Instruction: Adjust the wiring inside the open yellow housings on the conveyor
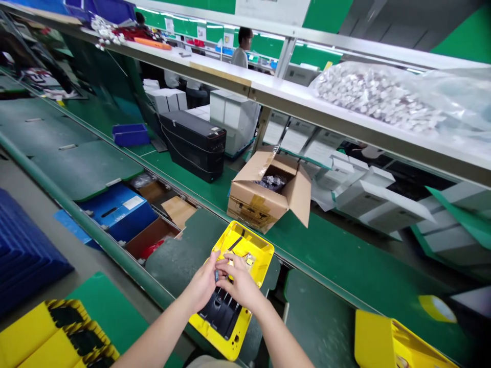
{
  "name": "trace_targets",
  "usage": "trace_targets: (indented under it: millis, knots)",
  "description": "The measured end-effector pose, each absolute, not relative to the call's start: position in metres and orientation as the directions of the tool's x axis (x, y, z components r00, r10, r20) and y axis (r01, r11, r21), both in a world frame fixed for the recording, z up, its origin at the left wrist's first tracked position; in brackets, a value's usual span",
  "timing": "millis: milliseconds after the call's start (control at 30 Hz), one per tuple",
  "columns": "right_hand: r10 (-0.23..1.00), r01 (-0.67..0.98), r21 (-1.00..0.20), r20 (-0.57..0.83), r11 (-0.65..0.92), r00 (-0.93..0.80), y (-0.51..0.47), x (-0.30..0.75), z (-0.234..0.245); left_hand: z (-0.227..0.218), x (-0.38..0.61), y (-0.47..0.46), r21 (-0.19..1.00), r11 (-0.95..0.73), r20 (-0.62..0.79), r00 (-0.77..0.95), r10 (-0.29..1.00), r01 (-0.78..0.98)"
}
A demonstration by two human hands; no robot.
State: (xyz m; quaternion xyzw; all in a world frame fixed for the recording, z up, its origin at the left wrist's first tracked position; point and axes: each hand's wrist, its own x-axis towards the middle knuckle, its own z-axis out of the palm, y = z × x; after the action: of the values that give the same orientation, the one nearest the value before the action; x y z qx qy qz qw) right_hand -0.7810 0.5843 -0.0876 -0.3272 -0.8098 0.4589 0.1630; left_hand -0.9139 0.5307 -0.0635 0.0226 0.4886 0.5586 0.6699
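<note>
A yellow plastic housing [243,327] lies open on a dark green conveyor plate [176,266] in front of me. Its lower half carries a black insert [220,314]; the upper half holds a small board and a black strip. Above the middle of the housing my two hands meet. My left hand [205,280] is closed, pinching a small grey-blue part [217,276] whose kind I cannot make out. The bent fingers of my right hand [238,280] close on the same spot, and what they grip is largely hidden.
An open cardboard box [255,202] stands just beyond the housing. More yellow housings lie at lower left [49,337] and lower right [383,337]. A blue box [118,209] sits under the conveyor gap. Overhead, a shelf [291,92] bears a bag of white parts [376,94].
</note>
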Motion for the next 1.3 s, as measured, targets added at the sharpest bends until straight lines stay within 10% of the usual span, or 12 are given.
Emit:
trace_targets:
  millis: [667, 933, 1300]
  knots:
    - [0.808, 0.199, -0.976, -0.045, 0.09, -0.588, 0.593, -0.753, -0.102, -0.09, -0.903, 0.521, 0.557, 0.546, -0.667, 0.055, 0.743, -0.626]
    - [0.818, 0.537, -0.839, -0.369, -0.088, -0.442, 0.624, -0.74, -0.182, -0.09, -0.926, 0.524, 0.655, 0.503, -0.705, -0.214, 0.676, -0.564]
    - [0.815, 0.607, -0.787, -0.422, -0.111, -0.398, 0.636, -0.755, -0.233, -0.105, -0.943, 0.509, 0.827, 0.545, -0.563, -0.225, 0.795, -0.141]
